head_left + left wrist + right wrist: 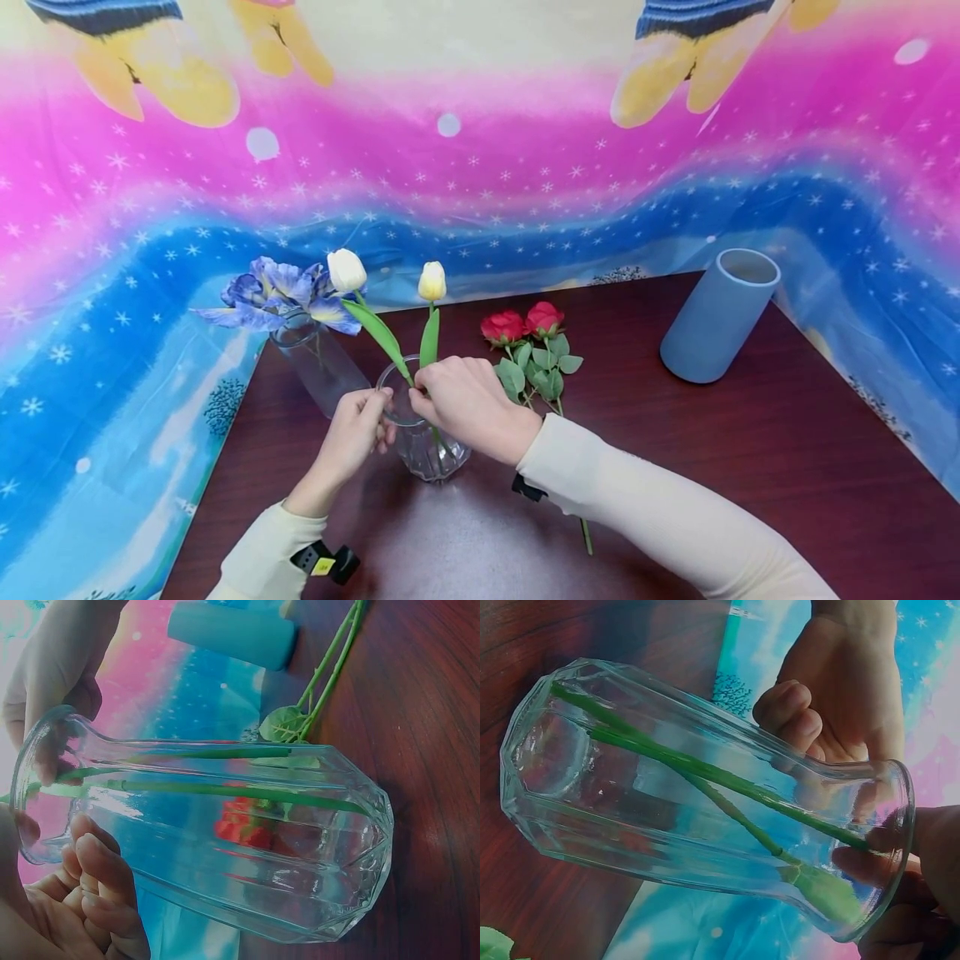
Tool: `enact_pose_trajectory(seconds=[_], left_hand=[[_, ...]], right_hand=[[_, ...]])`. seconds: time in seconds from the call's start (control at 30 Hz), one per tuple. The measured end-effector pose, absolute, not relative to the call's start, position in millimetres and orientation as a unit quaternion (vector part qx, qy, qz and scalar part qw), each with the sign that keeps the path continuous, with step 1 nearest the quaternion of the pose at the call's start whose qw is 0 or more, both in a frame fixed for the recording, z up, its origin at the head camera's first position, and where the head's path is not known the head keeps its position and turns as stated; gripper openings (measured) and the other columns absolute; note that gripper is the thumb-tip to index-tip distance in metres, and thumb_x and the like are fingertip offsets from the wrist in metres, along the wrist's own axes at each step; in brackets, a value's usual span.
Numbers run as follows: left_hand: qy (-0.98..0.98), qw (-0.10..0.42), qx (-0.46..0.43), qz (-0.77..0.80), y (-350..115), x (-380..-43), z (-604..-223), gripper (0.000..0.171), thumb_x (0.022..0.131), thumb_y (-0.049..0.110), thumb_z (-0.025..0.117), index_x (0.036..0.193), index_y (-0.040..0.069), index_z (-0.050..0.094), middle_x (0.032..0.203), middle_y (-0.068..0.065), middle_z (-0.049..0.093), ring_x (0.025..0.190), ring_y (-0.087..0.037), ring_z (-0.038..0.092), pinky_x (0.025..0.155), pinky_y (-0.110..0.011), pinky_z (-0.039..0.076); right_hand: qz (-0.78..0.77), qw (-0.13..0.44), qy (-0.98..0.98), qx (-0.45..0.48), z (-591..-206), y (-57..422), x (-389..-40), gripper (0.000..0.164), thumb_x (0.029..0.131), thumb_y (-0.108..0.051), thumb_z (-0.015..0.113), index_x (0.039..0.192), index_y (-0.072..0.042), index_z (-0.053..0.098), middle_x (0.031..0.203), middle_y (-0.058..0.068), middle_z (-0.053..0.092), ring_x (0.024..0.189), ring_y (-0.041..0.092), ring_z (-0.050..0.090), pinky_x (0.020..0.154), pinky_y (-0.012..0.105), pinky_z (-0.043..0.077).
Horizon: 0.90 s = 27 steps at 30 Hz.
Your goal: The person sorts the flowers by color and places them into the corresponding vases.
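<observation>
Holding the clear vase (417, 457) by its rim toward the tabletop's (750, 442) left edge, with fingers of the left hand (356, 429) clamped on the glass. Pinching a tulip stem (769, 799) at the top with fingers of the right hand (474, 406). Seeing roses (503, 327) toward the back edge and a blue vase (712, 329) by the back right corner.
</observation>
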<state>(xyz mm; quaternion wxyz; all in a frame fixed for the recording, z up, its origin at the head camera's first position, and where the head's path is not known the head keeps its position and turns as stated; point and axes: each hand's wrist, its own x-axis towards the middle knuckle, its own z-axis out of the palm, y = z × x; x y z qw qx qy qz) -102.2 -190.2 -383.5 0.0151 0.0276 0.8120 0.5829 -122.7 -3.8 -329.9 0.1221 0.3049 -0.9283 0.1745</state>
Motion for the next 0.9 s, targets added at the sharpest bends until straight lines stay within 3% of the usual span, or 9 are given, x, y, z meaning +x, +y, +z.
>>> enact_pose_trajectory(seconds=[0.4,0.67,0.9], left_hand=[[0.809,0.017,0.022,0.587,-190.3,-101.7,-382.5,0.032,0.104,0.016,0.043,0.080,-0.002,0.055,0.050,-0.008,0.053,0.040,-0.014,0.047,0.044,-0.031,0.047],[0.811,0.016,0.018,0.584,-190.9,-101.9,-384.4,0.034,0.104,0.016,0.043,0.078,-0.002,0.055,0.050,-0.007,0.052,0.039,-0.015,0.047,0.043,-0.033,0.047],[0.807,0.022,0.015,0.589,-188.9,-101.6,-382.4,0.036,0.104,0.018,0.043,0.076,-0.002,0.054,0.049,-0.006,0.053,0.038,-0.014,0.048,0.039,-0.026,0.040]], right_hand=[[0.187,0.099,-0.928,0.305,-329.3,-2.8,-122.2,0.035,0.094,-0.039,0.069,0.066,-0.022,0.058,0.049,-0.010,0.042,0.045,0.005,0.039,0.037,0.021,0.026],[0.215,0.114,-0.916,0.318,-333.2,0.3,-120.5,0.026,0.094,-0.040,0.069,0.080,-0.018,0.071,0.055,-0.009,0.052,0.048,0.005,0.044,0.038,0.020,0.029],[0.231,0.117,-0.908,0.329,-334.0,3.3,-120.9,0.026,0.095,-0.038,0.067,0.083,-0.016,0.070,0.055,-0.009,0.050,0.047,0.005,0.042,0.039,0.020,0.029]])
